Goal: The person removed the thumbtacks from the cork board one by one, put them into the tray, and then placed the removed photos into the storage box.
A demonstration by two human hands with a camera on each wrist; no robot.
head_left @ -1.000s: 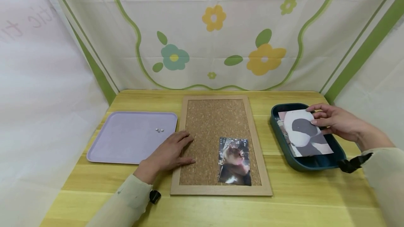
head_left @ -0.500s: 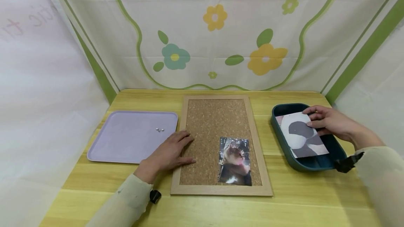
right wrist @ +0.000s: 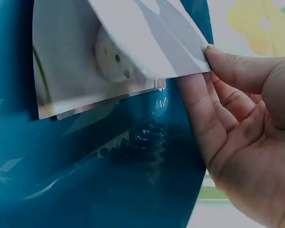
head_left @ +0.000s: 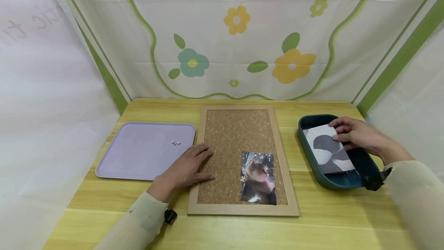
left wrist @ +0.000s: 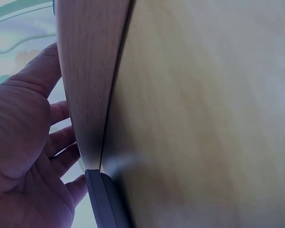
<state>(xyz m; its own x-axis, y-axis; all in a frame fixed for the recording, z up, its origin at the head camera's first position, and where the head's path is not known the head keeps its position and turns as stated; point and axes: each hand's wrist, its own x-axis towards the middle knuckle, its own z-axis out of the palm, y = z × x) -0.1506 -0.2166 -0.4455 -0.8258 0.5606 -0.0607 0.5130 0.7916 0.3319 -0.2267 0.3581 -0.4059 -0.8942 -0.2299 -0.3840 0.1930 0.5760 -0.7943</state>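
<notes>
My right hand (head_left: 362, 136) pinches the right edge of a photo (head_left: 327, 147) with a white and grey picture, over a dark teal box (head_left: 336, 184). In the right wrist view, the thumb and fingers hold the lifted corner of this photo (right wrist: 156, 38); beneath it lie other photos (right wrist: 69, 61) inside the box. My left hand (head_left: 184, 167) rests on the left side of a wood-framed corkboard (head_left: 229, 134), fingers spread over the frame (left wrist: 88, 71). A cat photo (head_left: 257, 176) lies at the corkboard's lower right.
A lilac tray (head_left: 138, 149) stands left of the corkboard, partly behind my left hand. A few tiny shiny pieces (head_left: 178, 143) lie near its right side. A flowered cloth (head_left: 215, 22) hangs behind the wooden table (head_left: 236, 232).
My right hand has shifted left and slightly toward me with the photo, which now covers more of the photos beneath. The left hand stays on the corkboard's frame.
</notes>
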